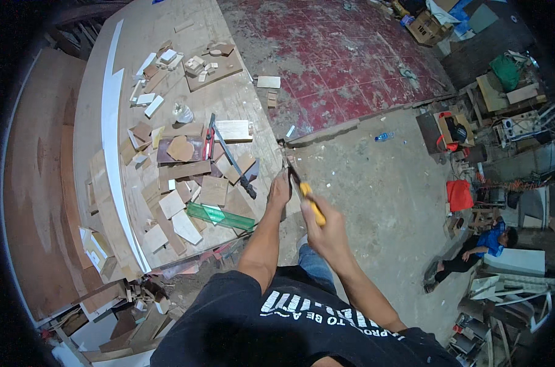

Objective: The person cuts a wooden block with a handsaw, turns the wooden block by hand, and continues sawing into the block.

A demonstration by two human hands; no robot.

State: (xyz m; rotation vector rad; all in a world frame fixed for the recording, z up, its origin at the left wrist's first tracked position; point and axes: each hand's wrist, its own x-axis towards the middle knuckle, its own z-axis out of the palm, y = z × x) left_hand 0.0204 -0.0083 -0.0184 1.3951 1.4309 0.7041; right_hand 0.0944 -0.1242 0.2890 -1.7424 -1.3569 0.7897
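Person's right hand [326,231] wrapped firmly round yellow-handled tool [305,189], its dark front end just beside left hand [280,188]. Left hand at workbench [262,153] edge; cannot tell whether fingers pinch anything. Left of left hand: black-handled implement [248,188], green piece [221,216].

my surroundings: one woodworking workshop, roughly kept. evidence, itemised: one broad plywood bench [146,37] at my left, strewn with wood offcuts [214,190], cut square and angled; one low heap of scrap boards [146,327] below it; one yellow-handled tool [305,189] in my right hand [329,225]; bare concrete floor [357,174], stained; red tiled floor [326,64] beyond, dusty; one cardboard box [425,29], amid clutter.
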